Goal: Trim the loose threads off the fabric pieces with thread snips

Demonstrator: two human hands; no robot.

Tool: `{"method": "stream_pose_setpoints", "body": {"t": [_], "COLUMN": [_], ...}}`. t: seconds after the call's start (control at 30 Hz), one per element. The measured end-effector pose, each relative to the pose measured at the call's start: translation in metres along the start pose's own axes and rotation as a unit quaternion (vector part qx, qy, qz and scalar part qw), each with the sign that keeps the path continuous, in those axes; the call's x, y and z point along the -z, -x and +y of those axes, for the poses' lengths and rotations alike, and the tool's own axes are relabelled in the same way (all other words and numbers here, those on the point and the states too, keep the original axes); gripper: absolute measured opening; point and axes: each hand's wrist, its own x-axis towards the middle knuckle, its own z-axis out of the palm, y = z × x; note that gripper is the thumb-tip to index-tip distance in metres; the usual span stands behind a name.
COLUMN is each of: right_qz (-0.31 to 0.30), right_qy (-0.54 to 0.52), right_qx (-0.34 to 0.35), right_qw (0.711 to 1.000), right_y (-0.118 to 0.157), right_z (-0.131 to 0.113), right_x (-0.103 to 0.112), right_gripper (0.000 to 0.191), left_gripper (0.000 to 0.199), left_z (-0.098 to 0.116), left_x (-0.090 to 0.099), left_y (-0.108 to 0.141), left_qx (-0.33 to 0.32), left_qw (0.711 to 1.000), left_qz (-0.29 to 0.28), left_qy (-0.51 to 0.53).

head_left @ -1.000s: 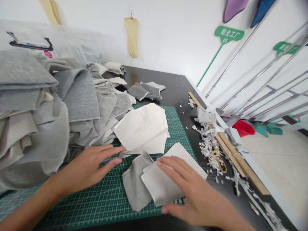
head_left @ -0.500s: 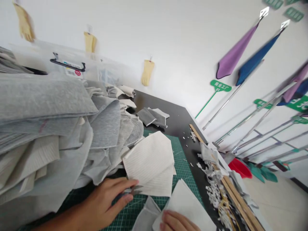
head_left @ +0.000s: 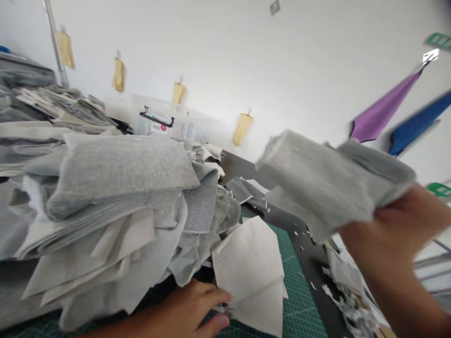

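My right hand is raised at the right, its fingers closed on grey folded cloth pieces that hang in the air above the table; hand and cloth are blurred. Low in the centre, my left hand is closed round small scissors, mostly hidden by the fingers, with a bit of the tip at the thumb. Just right of it, a cream ribbed cloth lies on the green cutting mat. A big heap of grey and cream cloths stands to the left.
Behind the heap is a clear plastic box with a black handle. Small folded cloths lie on the black table. Scraps line its right edge. Yellow gloves and a purple cloth hang on the wall.
My right hand has risen from the mat to the upper right, lifting the grey cloth pieces. The view has turned left, showing more of the heap. The left hand still holds the scissors.
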Motion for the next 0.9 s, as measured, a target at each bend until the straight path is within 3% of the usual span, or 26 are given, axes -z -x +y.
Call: {"method": "stream_pose_setpoints", "body": {"t": [0.07, 0.2, 0.3, 0.4, 0.5, 0.63, 0.77, 0.9], "right_qz": [0.046, 0.017, -0.014, -0.017, -0.017, -0.046, -0.048, -0.048], "right_qy": [-0.029, -0.113, -0.130, -0.125, -0.092, -0.005, 0.063, 0.088], "right_qx": [0.042, 0.148, 0.206, 0.220, 0.204, 0.147, 0.035, -0.026], "right_qw": [0.998, 0.982, 0.970, 0.967, 0.975, 0.988, 0.996, 0.995], "right_y": [-0.040, -0.090, -0.101, -0.099, -0.096, -0.094, -0.096, -0.087], "right_z": [-0.020, -0.063, -0.081, -0.078, -0.048, 0.029, 0.111, 0.161], "right_x": [-0.055, -0.143, -0.179, -0.187, -0.179, -0.168, -0.160, -0.163], "right_gripper": [0.015, 0.017, 0.023, 0.026, 0.027, 0.028, 0.026, 0.036], "left_gripper": [0.036, 0.035, 0.029, 0.030, 0.035, 0.036, 0.035, 0.032], "left_z": [-0.002, -0.022, -0.034, -0.038, -0.035, -0.032, -0.034, -0.041], "left_x": [-0.002, -0.016, -0.023, -0.023, -0.021, -0.021, -0.025, -0.032], "left_y": [-0.001, -0.008, -0.016, -0.019, -0.018, -0.014, -0.013, -0.017], "left_qx": [-0.007, -0.049, -0.058, -0.057, -0.056, -0.059, -0.070, -0.085], "left_qw": [1.000, 0.997, 0.996, 0.996, 0.995, 0.993, 0.990, 0.986], "left_qz": [-0.008, 0.011, -0.001, -0.009, -0.020, -0.026, -0.028, -0.029], "left_qy": [-0.020, -0.054, -0.064, -0.073, -0.084, -0.104, -0.122, -0.137]}}
